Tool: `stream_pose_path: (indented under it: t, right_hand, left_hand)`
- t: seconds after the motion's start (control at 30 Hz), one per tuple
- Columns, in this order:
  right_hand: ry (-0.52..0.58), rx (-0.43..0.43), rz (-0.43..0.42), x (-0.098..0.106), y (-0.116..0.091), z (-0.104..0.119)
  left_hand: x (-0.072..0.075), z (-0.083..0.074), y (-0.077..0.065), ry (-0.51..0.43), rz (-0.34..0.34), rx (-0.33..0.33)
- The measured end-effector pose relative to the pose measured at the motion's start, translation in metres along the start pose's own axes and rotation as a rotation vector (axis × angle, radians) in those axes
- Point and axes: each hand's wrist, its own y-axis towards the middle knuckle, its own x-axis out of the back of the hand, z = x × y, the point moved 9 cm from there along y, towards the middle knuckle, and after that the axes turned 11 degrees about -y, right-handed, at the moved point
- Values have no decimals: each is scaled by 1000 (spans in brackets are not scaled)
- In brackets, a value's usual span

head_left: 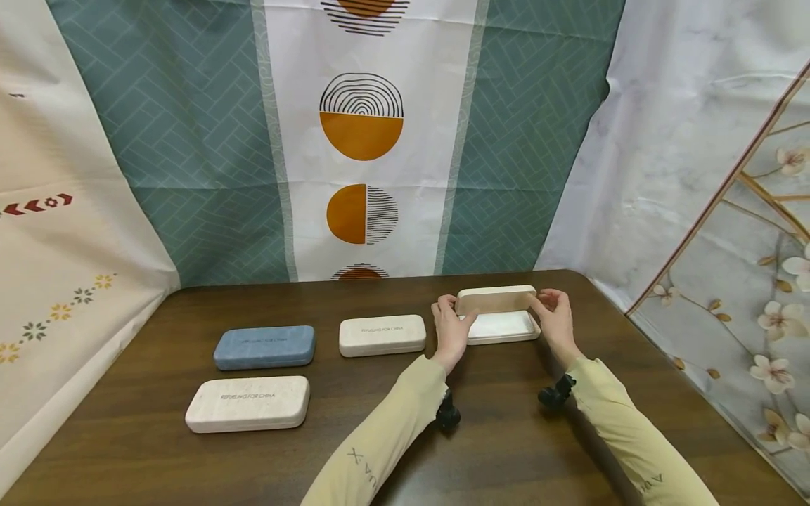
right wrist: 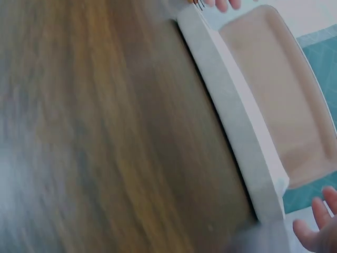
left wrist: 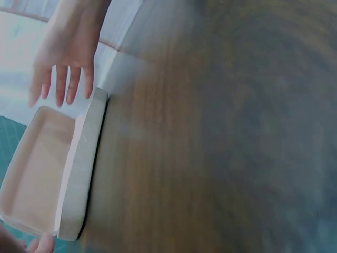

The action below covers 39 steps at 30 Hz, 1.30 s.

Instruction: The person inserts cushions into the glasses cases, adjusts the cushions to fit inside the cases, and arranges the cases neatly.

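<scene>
An off-white glasses case (head_left: 506,339) lies on the table with its lid (head_left: 496,302) raised at the back, showing a tan inside. Something flat and white (head_left: 500,324) fills its base. At the left end is my left hand (head_left: 451,330), thumb over the corner and fingers beside the lid. My right hand (head_left: 558,327) is by the right end, its fingertips overlapping the lid's edge in the head view. In the left wrist view the right hand (left wrist: 68,47) has straight, spread fingers, apart from the case (left wrist: 84,174). The left hand is mostly cut off there.
To the left lie a closed white case (head_left: 382,336), a blue case (head_left: 264,348) and another white case (head_left: 248,404) nearer the front. The brown wooden table (head_left: 158,464) is backed by a patterned cloth (head_left: 361,176). Black wrist cameras hang below both sleeves.
</scene>
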Motion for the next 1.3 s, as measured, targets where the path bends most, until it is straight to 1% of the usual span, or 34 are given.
stream_pose_path:
  t: [0.1, 0.2, 0.23, 0.37, 0.5, 0.63, 0.77, 0.9, 1.03, 1.17, 1.3]
  right_hand:
    - [46, -32, -19, -5, -1, -1]
    - [68, -60, -44, -12, 0, -4]
    - [76, -68, -50, -13, 0, -5]
    - [79, -80, -52, -20, -2, -5]
    - [51, -73, -44, -25, -4, -4]
    - [43, -61, -72, -26, -4, -3]
    - [65, -57, -103, -28, -5, -2]
    - [96, -63, -114, -31, -5, -1]
    - [124, -78, -97, -32, -4, -3]
    - [149, -84, -78, -30, -4, -4]
    - [172, -76, -87, -25, -3, -6]
  left_hand:
    - [-1, 4, 2, -50, -13, 26]
    - [-5, 7, 4, -81, 6, 48]
    - [-7, 8, 4, -86, 15, 55]
    - [-11, 9, 4, -85, 31, 49]
    - [-13, 12, 4, -88, 30, 54]
    - [-11, 11, 5, -87, -16, 39]
    - [-9, 10, 5, -76, -77, 27]
    - [-5, 7, 7, -57, -116, 8]
    - [-4, 7, 8, -63, -99, 3]
    - [-5, 9, 9, -94, -65, 24]
    - [-5, 9, 10, -85, -45, 38]
